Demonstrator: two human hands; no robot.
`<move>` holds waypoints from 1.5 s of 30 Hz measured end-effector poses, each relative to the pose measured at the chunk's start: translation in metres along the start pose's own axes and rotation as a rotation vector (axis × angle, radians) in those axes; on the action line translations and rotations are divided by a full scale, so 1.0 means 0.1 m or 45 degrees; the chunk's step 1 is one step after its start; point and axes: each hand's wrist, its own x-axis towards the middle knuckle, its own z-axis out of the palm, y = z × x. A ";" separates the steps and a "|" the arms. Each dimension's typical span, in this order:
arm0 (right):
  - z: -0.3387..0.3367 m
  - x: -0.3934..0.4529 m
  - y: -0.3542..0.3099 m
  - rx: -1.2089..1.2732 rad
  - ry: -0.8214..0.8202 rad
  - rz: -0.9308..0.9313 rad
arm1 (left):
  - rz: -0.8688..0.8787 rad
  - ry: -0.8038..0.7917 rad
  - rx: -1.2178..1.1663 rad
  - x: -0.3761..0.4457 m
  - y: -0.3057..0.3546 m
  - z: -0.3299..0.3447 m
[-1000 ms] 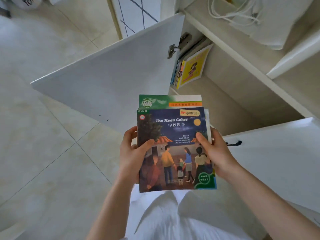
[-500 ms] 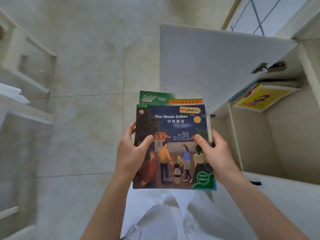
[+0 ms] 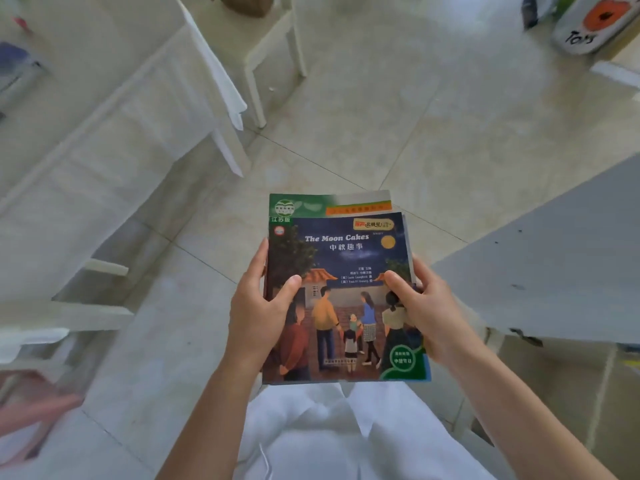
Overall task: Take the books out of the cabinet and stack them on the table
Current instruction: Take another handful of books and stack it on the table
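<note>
Both hands grip the books [image 3: 341, 292] at mid-edge, chest height over the floor [image 3: 381, 133]: left hand [image 3: 258, 313] and right hand [image 3: 427, 313] each with thumb on the top cover, fingers curled under. Thin paperbacks, so probably light, floppy, glossy covers likely to slide on each other. Hold both long edges, keep the pile level. Versus half a second back: the cabinet interior and its remaining books are out of view, a white table [image 3: 104, 140] now sits at left, and the grip is unchanged.
</note>
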 end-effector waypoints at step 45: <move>4.89 3.72 -3.20 -1.098 -0.733 -0.656 | -0.255 0.832 -0.285 4.58 -0.31 -2.97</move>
